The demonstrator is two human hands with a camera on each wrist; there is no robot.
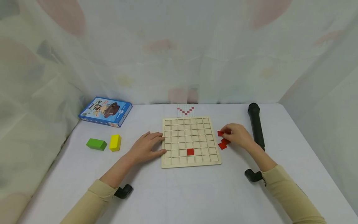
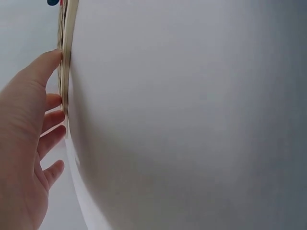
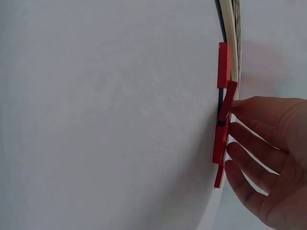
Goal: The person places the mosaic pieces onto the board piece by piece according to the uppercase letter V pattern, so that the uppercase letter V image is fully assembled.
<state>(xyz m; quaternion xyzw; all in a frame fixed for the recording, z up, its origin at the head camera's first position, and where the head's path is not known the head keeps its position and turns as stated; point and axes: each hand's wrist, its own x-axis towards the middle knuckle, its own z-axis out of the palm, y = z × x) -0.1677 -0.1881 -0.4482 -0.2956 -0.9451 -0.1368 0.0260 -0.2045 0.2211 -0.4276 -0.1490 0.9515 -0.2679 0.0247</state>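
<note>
A pale wooden grid board (image 1: pixel 199 166) lies on the white table with one red square tile (image 1: pixel 190 151) in a cell of its lower part. My left hand (image 1: pixel 145 147) rests at the board's left edge, fingers spread and thumb touching the rim. Right of the board, my right hand (image 1: pixel 237 134) bends over several loose red tiles (image 1: pixel 222 146). In the right wrist view, the thumb touches a tilted red tile (image 3: pixel 228 101), and the other fingertips are close against the row of tiles. Whether that tile is pinched is unclear. A small card (image 1: pixel 185 110) with a red V pattern lies behind the board.
At the back left lies a blue game box (image 1: pixel 106 111). A green block (image 1: pixel 96 144) and a yellow block (image 1: pixel 115 142) sit left of my left hand. A long black cylindrical object (image 1: pixel 255 124) lies right of the right hand. Cloth walls enclose the table.
</note>
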